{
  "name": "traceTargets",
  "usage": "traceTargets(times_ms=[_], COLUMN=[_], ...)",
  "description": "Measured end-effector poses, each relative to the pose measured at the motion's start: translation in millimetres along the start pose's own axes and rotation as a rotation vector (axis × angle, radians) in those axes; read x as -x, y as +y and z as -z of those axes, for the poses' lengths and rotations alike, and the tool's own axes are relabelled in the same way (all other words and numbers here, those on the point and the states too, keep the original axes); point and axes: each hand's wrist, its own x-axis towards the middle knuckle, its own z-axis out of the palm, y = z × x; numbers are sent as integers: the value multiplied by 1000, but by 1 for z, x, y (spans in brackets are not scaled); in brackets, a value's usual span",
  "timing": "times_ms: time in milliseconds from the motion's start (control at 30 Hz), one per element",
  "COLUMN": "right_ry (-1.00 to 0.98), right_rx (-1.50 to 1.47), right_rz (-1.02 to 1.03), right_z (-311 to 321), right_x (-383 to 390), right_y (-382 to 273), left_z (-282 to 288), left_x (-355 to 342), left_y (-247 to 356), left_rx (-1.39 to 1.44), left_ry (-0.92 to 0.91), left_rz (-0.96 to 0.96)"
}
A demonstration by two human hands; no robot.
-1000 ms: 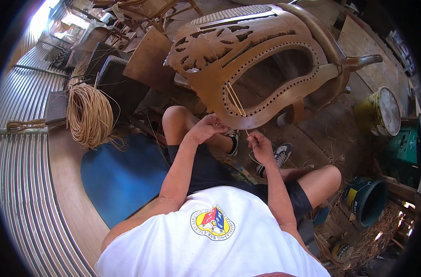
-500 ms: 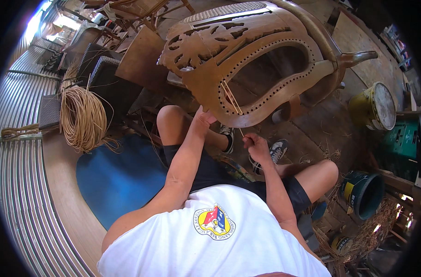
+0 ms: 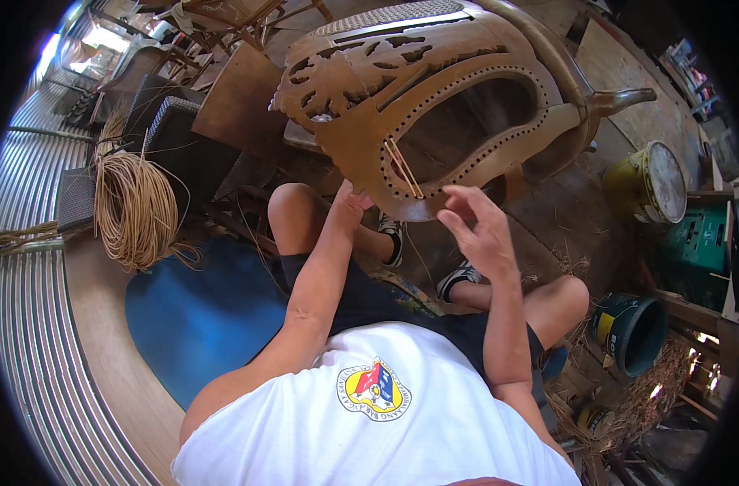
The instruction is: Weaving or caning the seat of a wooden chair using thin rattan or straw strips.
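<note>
A carved brown wooden chair frame (image 3: 357, 150) lies tilted in front of me, with small holes all round its curved opening. Two pale cane strands (image 3: 403, 168) run side by side across the opening's near left end. My left hand (image 3: 352, 199) is at the frame's lower left edge; its fingers are hidden behind the wood. By the near rim, right of the strands, my right hand (image 3: 481, 231) has its fingers bent and the thumb apart. Its fingertips are close to the row of holes, and nothing shows between them.
A big coil of cane (image 3: 134, 209) hangs on the left, beside a blue rounded surface (image 3: 207, 308). A brown board (image 3: 244, 105) leans behind it. On the right stand a yellow bucket (image 3: 647, 185), a green crate (image 3: 695, 243) and a dark open bucket (image 3: 633, 336).
My right hand has risen from below the frame to its near rim, its fingers opening from a closed grip near a thin strand. My left hand stays at the frame's edge.
</note>
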Motion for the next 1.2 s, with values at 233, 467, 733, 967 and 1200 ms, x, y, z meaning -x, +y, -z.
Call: traceTargets(times_ms=[233, 467, 733, 967, 1200], right_ry=[185, -44, 85, 733, 1414], right_rx=[215, -292, -1334, -862, 47], right_rz=[241, -119, 168, 313, -1085], right_z=[-65, -50, 103, 335, 454], right_x=[-43, -50, 32, 255, 492], right_y=[8, -7, -77, -68, 69], left_z=[-14, -25, -5, -23, -28], left_x=[-3, 1, 11, 18, -8], left_y=[17, 17, -2, -8, -1], left_rx=[-18, -305, -1063, -719, 46], left_ry=[-42, 35, 398, 413, 160], left_rz=[-39, 35, 139, 87, 52])
